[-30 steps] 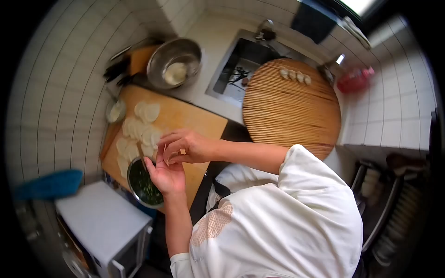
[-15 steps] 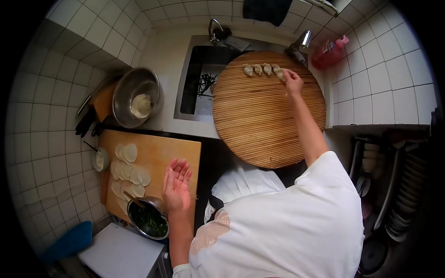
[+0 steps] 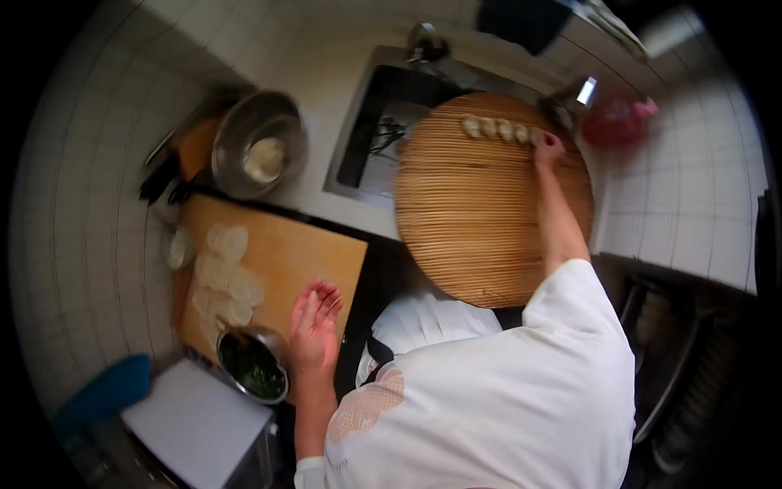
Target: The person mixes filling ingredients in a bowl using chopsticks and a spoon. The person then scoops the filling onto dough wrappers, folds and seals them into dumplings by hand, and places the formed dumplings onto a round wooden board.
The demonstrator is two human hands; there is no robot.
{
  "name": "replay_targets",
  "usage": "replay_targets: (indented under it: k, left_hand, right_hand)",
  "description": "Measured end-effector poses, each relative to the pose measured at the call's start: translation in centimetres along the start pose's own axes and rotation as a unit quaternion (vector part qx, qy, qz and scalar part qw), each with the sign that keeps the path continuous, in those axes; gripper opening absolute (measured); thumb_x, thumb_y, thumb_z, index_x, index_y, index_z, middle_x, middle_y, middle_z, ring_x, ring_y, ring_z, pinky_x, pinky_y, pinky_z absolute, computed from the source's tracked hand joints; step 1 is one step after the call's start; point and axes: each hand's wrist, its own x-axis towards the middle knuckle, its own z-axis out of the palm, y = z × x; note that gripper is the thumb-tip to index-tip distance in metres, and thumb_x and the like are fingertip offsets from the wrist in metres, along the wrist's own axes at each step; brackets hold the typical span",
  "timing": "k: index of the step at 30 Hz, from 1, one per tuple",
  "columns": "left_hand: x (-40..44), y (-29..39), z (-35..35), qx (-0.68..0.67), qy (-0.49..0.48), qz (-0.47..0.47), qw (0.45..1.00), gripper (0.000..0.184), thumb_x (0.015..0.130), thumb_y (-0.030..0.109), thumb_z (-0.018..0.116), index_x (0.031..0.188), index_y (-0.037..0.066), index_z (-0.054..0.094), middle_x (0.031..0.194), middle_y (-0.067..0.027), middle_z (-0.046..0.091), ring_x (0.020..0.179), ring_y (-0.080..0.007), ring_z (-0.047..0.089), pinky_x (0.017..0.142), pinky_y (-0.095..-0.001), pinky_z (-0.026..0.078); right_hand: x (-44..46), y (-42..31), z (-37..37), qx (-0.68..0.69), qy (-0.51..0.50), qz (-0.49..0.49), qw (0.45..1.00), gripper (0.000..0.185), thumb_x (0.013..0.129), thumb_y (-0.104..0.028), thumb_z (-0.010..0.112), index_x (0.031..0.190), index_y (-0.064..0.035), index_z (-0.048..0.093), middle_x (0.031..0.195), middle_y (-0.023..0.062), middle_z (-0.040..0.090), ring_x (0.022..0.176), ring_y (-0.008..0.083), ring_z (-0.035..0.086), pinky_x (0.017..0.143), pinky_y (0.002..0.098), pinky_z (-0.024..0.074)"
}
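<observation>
A row of several folded dumplings point(image 3: 505, 130) lies near the far edge of the round slatted wooden board point(image 3: 489, 220). At the row's right end, my right hand point(image 3: 550, 150) is closed, its fingertips at the last dumpling point(image 3: 534, 136); blur hides the exact grip. My left hand point(image 3: 315, 326) is palm up and open, fingers loosely curved and holding nothing, over the right edge of the light cutting board point(image 3: 301, 253). Round dough wrappers point(image 3: 224, 281) overlap on that board. Beside my left hand stands a metal bowl of chopped green filling point(image 3: 254, 367).
A large steel bowl point(image 3: 232, 163) with a lump of dough point(image 3: 265, 160) stands at the upper left. The round board partly covers the sink point(image 3: 366, 122). Taps and a pink bottle point(image 3: 615, 124) are behind it. A dish rack point(image 3: 684, 367) is at the right.
The view has shifted and blurred, so the boards appear farther right. My right hand stays at the end of the dumpling row, its fingers now more curled. My left hand keeps its open pose.
</observation>
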Motion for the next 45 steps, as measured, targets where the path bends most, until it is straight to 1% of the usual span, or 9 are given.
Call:
replay_targets:
  k: [8,12,14,18,22,30,37,42,45]
  left_hand:
    - [-1.3,-0.1,-1.5,-0.04,0.035,0.018,0.998,0.022,0.09,0.014,0.047,0.108,0.002,0.052,0.097,-0.0104,0.06,0.091,-0.018,0.057,0.082,-0.0302,0.046]
    - [-3.1,0.1,-3.1,-0.067,0.039,0.039,0.996,0.021,0.09,0.014,0.048,0.107,0.003,0.052,0.096,-0.0093,0.06,0.091,-0.0166,0.057,0.083,-0.0293,0.045]
    - [-4.1,0.1,-4.3,-0.078,0.045,0.044,0.995,0.022,0.089,0.015,0.048,0.107,0.003,0.052,0.096,-0.0087,0.06,0.091,-0.0159,0.056,0.083,-0.0288,0.044]
    - [-5.7,-0.1,-4.9,-0.08,0.051,0.065,0.993,0.022,0.089,0.015,0.048,0.107,0.003,0.052,0.096,-0.0089,0.059,0.091,-0.0159,0.056,0.084,-0.0287,0.044]
    - [-8.2,-0.2,-5.8,-0.089,0.058,0.098,0.99,0.022,0.09,0.015,0.047,0.107,0.002,0.052,0.097,-0.0094,0.059,0.091,-0.0161,0.057,0.083,-0.0286,0.045]
    - [-14.3,-2.0,-10.1,-0.128,0.151,0.155,0.968,0.023,0.091,0.015,0.046,0.108,0.001,0.051,0.097,-0.01,0.059,0.091,-0.0162,0.057,0.083,-0.0288,0.045]
    - [-15.8,-3.0,-11.5,-0.167,0.199,0.164,0.952,0.022,0.091,0.014,0.047,0.107,0.001,0.053,0.096,-0.0091,0.06,0.088,-0.0151,0.057,0.081,-0.0277,0.045]
    - [-15.0,-2.5,-12.7,-0.155,0.18,0.196,0.951,0.023,0.09,0.016,0.047,0.108,0.002,0.052,0.096,-0.0093,0.06,0.089,-0.0164,0.058,0.08,-0.0294,0.046]
    - [-14.0,-1.1,-12.2,-0.144,0.164,0.206,0.954,0.023,0.09,0.016,0.047,0.108,0.002,0.053,0.096,-0.0075,0.06,0.088,-0.0142,0.057,0.079,-0.0275,0.045]
  right_hand:
    - [0.1,-0.2,0.4,-0.113,-0.018,-0.004,0.993,0.043,0.074,-0.039,0.068,0.09,0.0018,0.064,0.092,0.013,0.065,0.083,0.022,0.061,0.075,0.0323,0.047]
    - [-5.0,-7.4,0.2,0.041,-0.054,-0.137,0.988,0.035,0.081,-0.029,0.063,0.096,0.0015,0.061,0.091,0.0104,0.063,0.08,0.0176,0.059,0.072,0.029,0.047]
    - [-13.2,-15.9,0.6,0.253,-0.225,-0.185,0.923,0.023,0.084,-0.016,0.06,0.102,-0.0011,0.058,0.089,0.0069,0.062,0.08,0.0142,0.058,0.072,0.025,0.0462]
    - [-29.4,-29.2,5.8,0.197,-0.58,-0.256,0.747,0.025,0.079,-0.013,0.064,0.103,-0.0077,0.059,0.095,0.0052,0.062,0.084,0.0132,0.059,0.073,0.026,0.0472]
    - [-41.2,-36.9,12.2,0.265,-0.614,-0.489,0.56,0.028,0.073,-0.01,0.065,0.1,-0.0135,0.062,0.11,0.0094,0.056,0.104,0.0277,0.05,0.087,0.0356,0.0415]
    - [-47.8,-39.7,19.9,0.147,-0.572,-0.632,0.501,0.017,0.072,-0.025,0.062,0.087,-0.0214,0.069,0.122,0.0074,0.051,0.113,0.0266,0.045,0.094,0.0349,0.0366]
    - [-46.9,-41.5,19.4,0.267,-0.606,-0.622,0.418,0.015,0.073,-0.02,0.062,0.083,-0.0095,0.065,0.096,0.01,0.062,0.097,0.0271,0.055,0.083,0.0367,0.0427]
    - [-43.2,-43.3,14.3,0.187,-0.711,-0.476,0.483,0.011,0.081,-0.01,0.06,0.089,-0.0028,0.061,0.076,0.0084,0.062,0.067,0.0148,0.058,0.064,0.0276,0.046]
    - [-42.1,-43.2,14.5,0.199,-0.732,-0.444,0.478,0.012,0.082,-0.011,0.059,0.091,-0.0033,0.061,0.077,0.0068,0.063,0.07,0.0123,0.057,0.064,0.0277,0.0459]
